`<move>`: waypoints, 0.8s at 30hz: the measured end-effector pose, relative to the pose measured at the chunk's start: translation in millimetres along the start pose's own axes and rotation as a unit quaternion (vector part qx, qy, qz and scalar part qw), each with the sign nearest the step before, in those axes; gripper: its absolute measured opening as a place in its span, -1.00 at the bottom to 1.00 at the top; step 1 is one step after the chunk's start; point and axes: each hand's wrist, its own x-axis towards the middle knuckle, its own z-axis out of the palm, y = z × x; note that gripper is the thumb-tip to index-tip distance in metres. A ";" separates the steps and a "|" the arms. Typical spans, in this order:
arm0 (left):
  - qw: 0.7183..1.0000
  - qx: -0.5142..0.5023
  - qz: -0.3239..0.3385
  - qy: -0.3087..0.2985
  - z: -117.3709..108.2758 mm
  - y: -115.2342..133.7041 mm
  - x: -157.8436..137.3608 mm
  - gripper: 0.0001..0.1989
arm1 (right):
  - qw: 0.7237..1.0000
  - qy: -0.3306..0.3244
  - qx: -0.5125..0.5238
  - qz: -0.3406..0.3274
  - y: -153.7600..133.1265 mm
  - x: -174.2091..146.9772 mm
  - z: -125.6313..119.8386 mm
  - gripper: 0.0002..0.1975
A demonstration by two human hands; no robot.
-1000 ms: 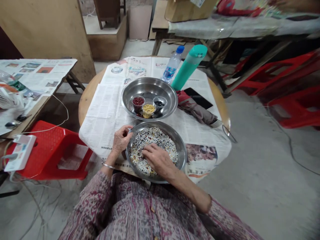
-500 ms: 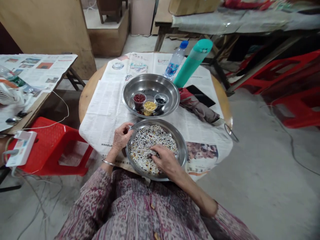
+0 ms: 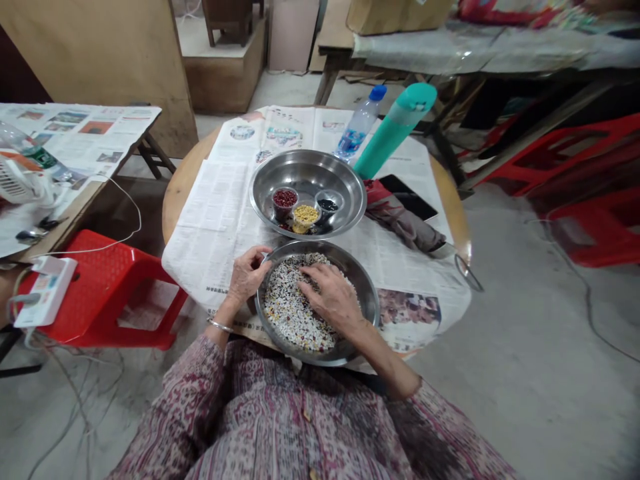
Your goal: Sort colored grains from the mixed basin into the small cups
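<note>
A steel basin (image 3: 369,293) near my body holds a mix of white grains and dark, yellow and red beans (image 3: 290,310). My left hand (image 3: 246,277) grips its left rim, thumb and fingers bent over the edge. Inside the basin, my right hand (image 3: 330,299) lies palm down on the mix with fingers apart; its fingertips touch the grains. Just beyond stands a second steel basin (image 3: 315,170). In that one are small clear cups of red beans (image 3: 285,199), yellow beans (image 3: 305,215) and black beans (image 3: 329,203), with some loose beans around them.
Newspaper (image 3: 210,207) covers the round table. At its far right stand a water bottle (image 3: 361,127) and a tall green bottle (image 3: 395,130), near a folded umbrella (image 3: 405,223) and a dark tablet or phone (image 3: 410,197). A red stool (image 3: 110,287) bearing a power strip (image 3: 47,293) is at left.
My right hand has moved away from my body across the basin, and its curled fingers have spread over the grains. My left hand stays on the rim. The view has shifted slightly.
</note>
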 end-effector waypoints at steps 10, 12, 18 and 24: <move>1.000 0.001 0.005 0.012 0.3 -1.7 1.7 -0.80 | 0.972 -0.149 0.035 -0.177 -24.6 -23.2 18.8 -0.73; 1.000 0.001 0.005 0.014 0.2 -2.0 1.8 -0.80 | 0.972 -0.153 0.019 -0.180 -18.0 -23.6 17.8 -0.75; 1.000 -0.008 0.011 0.016 0.9 -6.2 2.5 -0.79 | 0.992 -0.075 -0.057 -0.083 21.7 -20.3 -7.6 -0.66; 1.000 -0.016 0.019 0.016 1.6 -8.3 3.1 -0.79 | 0.994 0.007 -0.112 0.003 29.9 12.1 -15.6 -0.64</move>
